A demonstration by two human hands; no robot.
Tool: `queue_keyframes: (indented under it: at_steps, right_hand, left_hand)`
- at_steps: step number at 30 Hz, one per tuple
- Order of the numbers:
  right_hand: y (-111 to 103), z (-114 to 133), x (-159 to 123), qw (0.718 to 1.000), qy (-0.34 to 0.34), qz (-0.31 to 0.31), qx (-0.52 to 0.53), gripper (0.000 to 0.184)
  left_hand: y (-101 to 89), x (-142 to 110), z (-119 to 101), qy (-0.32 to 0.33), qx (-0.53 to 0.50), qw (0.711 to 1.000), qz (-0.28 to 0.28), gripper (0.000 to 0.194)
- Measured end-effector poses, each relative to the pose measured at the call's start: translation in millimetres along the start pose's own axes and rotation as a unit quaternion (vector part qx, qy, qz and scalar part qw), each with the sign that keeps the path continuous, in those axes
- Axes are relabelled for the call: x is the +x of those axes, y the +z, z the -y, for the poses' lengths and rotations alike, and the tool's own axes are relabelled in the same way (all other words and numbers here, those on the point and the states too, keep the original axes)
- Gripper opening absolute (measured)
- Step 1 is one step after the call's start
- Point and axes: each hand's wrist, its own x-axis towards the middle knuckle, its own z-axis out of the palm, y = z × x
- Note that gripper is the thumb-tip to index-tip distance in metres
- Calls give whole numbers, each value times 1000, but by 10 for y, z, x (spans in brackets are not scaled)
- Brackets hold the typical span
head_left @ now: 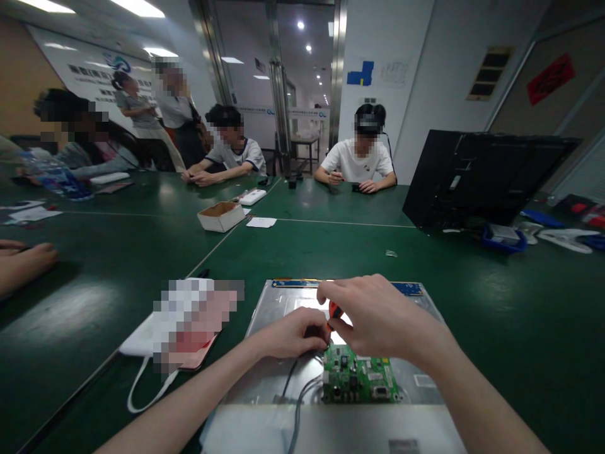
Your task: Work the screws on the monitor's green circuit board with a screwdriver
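Observation:
My right hand (382,312) is closed round the orange-and-black handle of a screwdriver (335,310), which points downward. Close beside it, the fingers of my left hand (299,332) are pinched together near the screwdriver's lower end; what they grip, if anything, is hidden. Both hands are over a flat silver metal panel (265,315), with a blue strip board along its far edge. Just below my fingers, a green circuit board (362,376) sits on the panel. Dark cables (299,410) run from the board's left side toward me.
Left of the panel lie a white pouch-like item (146,328) with a strap and a pink phone-like item (201,356). Farther off stand an open box (221,217) and a black monitor (482,180). Several people sit or stand around the green table (326,246); another person's hand (28,261) rests at left.

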Motion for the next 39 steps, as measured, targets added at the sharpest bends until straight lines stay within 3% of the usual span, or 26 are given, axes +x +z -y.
queue_keyframes:
  at_steps: [10,17,24,32,39]
  right_hand:
    - [7,10,6,1000,7,-2,-15,11]
    - [25,25,42,998,49,-2,-40,14]
    - [7,14,-21,1000,0,-16,-3,16]
    - [31,19,43,997,50,-19,-56,10]
    - [5,30,-50,999,21,-18,-25,13]
  left_hand:
    - [-4,0,-17,10,7,1000,-4,3]
    - [-7,-1,-45,8,11,1000,-4,2]
    - [-6,19,-6,12,4,1000,-3,7]
    - [-7,2,-43,9,-15,1000,2,11]
    - [2,3,-10,3,9,1000,-3,2]
